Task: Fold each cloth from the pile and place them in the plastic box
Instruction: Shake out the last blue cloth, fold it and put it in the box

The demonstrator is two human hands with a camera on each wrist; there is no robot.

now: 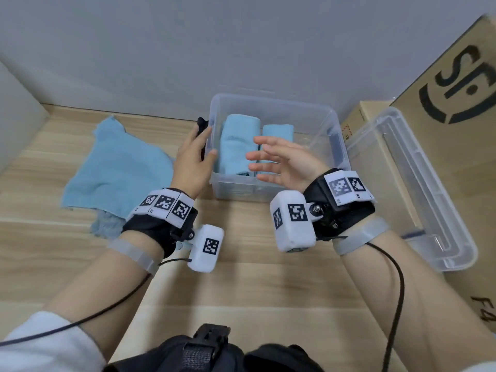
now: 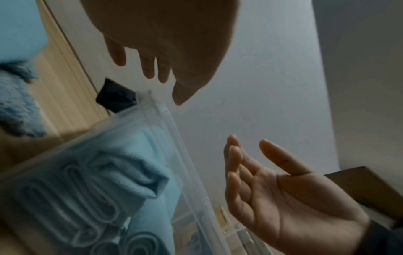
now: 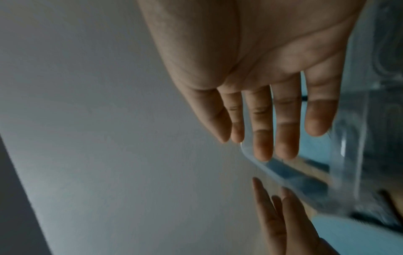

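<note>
With two folded light-blue cloths [image 1: 240, 145] standing in the clear plastic box [image 1: 322, 116], the flat light-blue cloth pile [image 1: 118, 167] lies left of the empty, straight-fingered left hand [image 1: 192, 159], farther from the loosely spread right hand [image 1: 284, 162].

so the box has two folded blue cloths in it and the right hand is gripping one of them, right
Not quite. The plastic box does hold two folded blue cloths, but the right hand grips nothing: the head view shows it open, fingers spread, above them.
</note>
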